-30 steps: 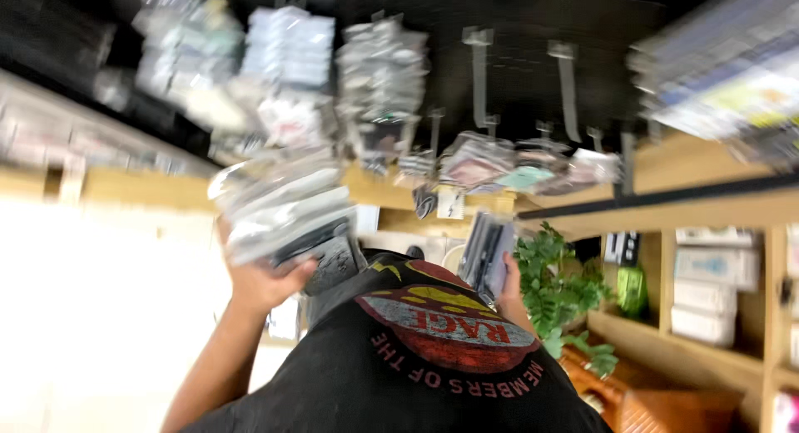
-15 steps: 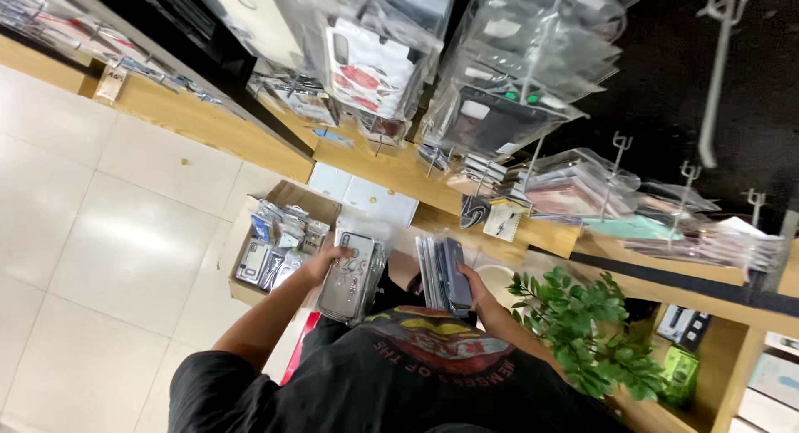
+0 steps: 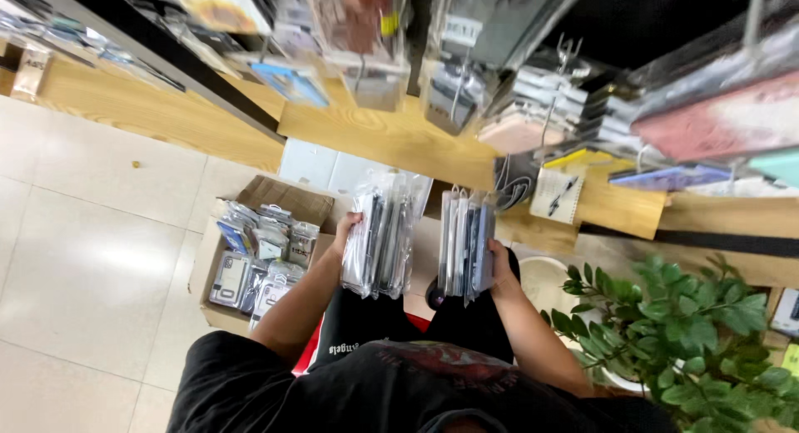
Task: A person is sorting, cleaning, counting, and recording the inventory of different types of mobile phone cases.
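Stacks of bagged phone cases, one in each hand

We hold two stacks upright before our chest, just apart. Our left hand (image 3: 348, 233) closes round the left stack (image 3: 381, 235), our right hand (image 3: 500, 271) round the right stack (image 3: 467, 242). Each is a row of flat cases in glossy, crinkled clear bags, dark and pale edges showing. Below left, a cardboard box (image 3: 275, 196) on the pale floor tiles holds more. Beyond run grained wooden shelves (image 3: 391, 138). Half a second ago, both stacks sat lower and closer together.
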